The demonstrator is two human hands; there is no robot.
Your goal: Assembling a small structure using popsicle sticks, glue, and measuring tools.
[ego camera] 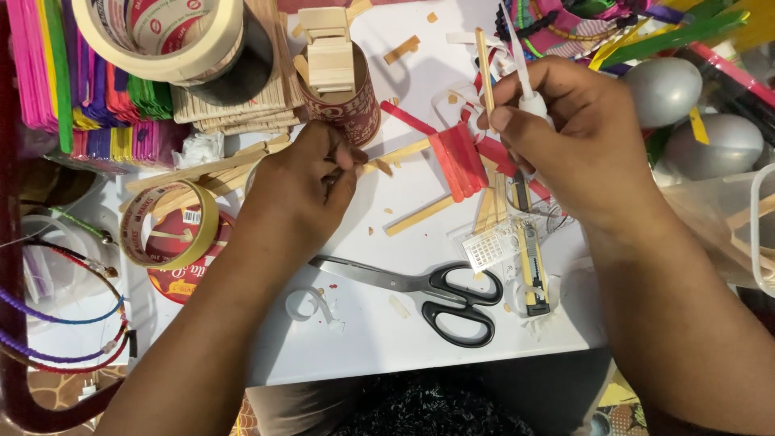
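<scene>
Low centre of the frame, black-handled steel scissors lie on our white table. Above, our left hand pinches a plain wooden craft stick; our right hand grips a white glue tube over red-painted sticks. Glue could drip astray, we judge; clutter crowds every edge.
</scene>
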